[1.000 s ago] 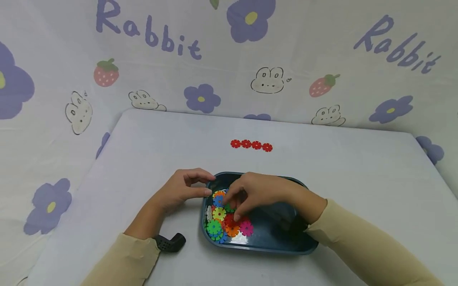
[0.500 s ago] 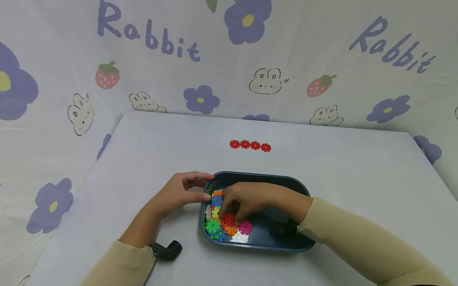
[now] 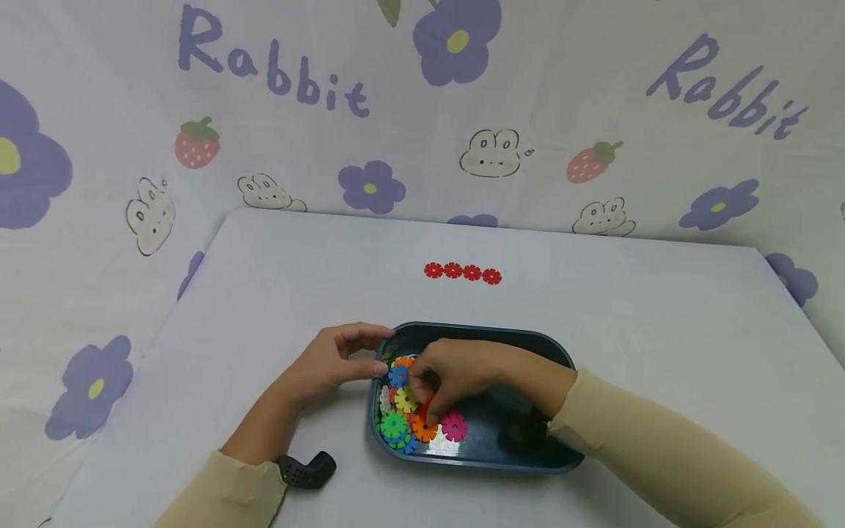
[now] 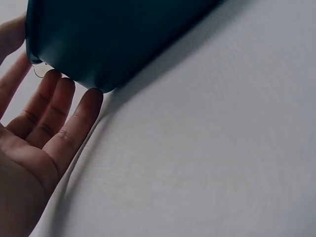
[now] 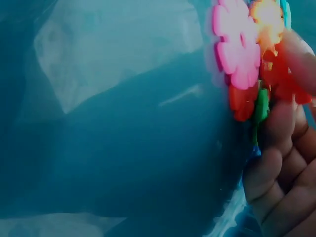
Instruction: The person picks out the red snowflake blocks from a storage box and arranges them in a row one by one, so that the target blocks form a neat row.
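Note:
My right hand (image 3: 452, 374) is inside the dark blue-green tray (image 3: 508, 463), pinching a red notched plastic disc (image 5: 281, 74) between thumb and fingers. Below and left of it lies a pile of similar discs, among them a green disc (image 3: 394, 424), an orange disc (image 3: 425, 427) and a yellow disc (image 3: 405, 400). A pink disc (image 3: 453, 426) rests just right of the pile. My left hand (image 3: 333, 359) touches the tray's left end, thumb and index fingertips at the rim. In the left wrist view its fairly straight fingers (image 4: 74, 133) meet the tray's outer wall.
Beyond the tray, several red discs (image 3: 462, 271) lie in a row on the white table (image 3: 634, 308). A black angled device (image 3: 309, 470) sits at the left wrist. Behind the table hangs a printed cloth (image 3: 409, 110).
My right hand has lowered into the pile and now pinches a red disc, tilting it up. The left hand stays at the tray's left end.

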